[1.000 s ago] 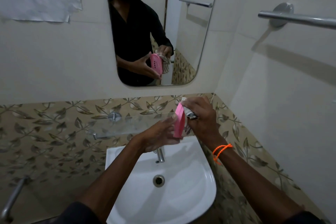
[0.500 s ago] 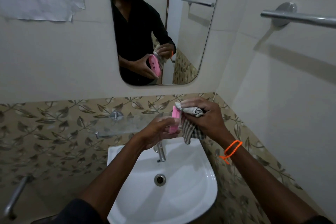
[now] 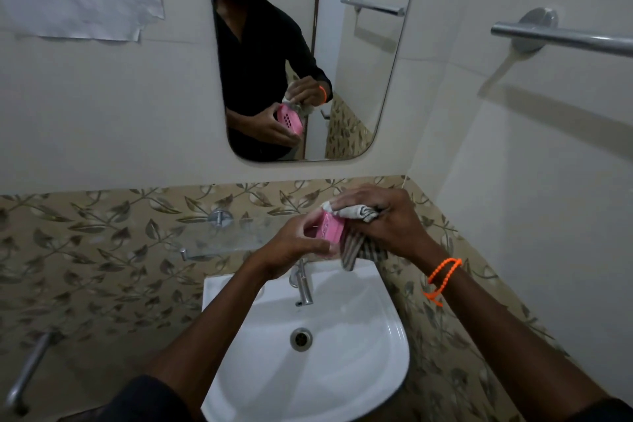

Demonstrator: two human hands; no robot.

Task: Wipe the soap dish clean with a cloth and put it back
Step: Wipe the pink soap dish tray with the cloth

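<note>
The person holds the pink soap dish (image 3: 329, 229) over the sink (image 3: 359, 370), just in front of the glass shelf (image 3: 219, 240); the left hand (image 3: 294, 247) grips it from below with curled fingers, and the right hand (image 3: 383, 219) presses the striped cloth (image 3: 356, 243) against its far edge, fingers closed round the cloth; the wiping looks to be in mid-course; to do it well, the left hand should keep the dish steady while the cloth works into the corners and drain holes; a slip would likely drop it into the sink.
</note>
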